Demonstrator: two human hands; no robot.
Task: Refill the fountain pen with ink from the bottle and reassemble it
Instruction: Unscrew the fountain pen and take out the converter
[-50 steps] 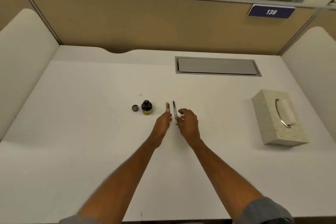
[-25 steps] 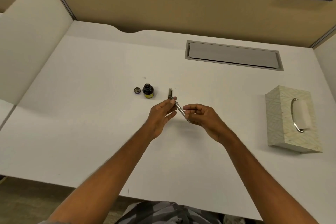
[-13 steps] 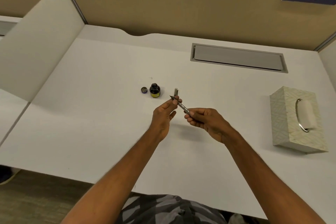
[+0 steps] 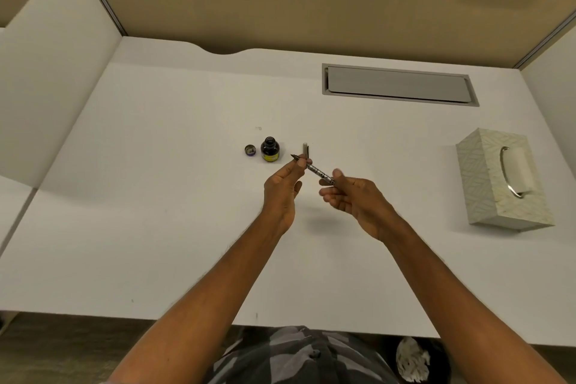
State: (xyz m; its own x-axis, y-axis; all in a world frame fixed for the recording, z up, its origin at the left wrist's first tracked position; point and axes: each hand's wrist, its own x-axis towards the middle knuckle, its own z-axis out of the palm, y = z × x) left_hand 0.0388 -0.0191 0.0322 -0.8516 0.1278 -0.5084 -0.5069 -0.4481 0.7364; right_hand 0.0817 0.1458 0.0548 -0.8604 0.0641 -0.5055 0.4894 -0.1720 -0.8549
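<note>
Above the middle of the table [image 4: 156, 227], I hold the pen [image 4: 315, 169] in the air between both hands. My left hand [image 4: 282, 193] pinches it just behind the nib with thumb and forefinger, and the other fingers are loosely bent. My right hand [image 4: 355, 201] pinches the back end with thumb and fingertips, and its remaining fingers are half curled. The pen slants, nib toward 10 o'clock and back toward 4 o'clock. At 11 o'clock from my left hand the bottle [image 4: 270, 149] stands upright and open on the table. Its lid [image 4: 250, 150] lies just beside it at 9 o'clock. A grey piece [image 4: 305, 148] lies at 3 o'clock of the bottle, close behind the nib. I cannot tell whether it is cap or barrel. Well apart at 3 o'clock sits a tissue box [image 4: 501, 178].
</note>
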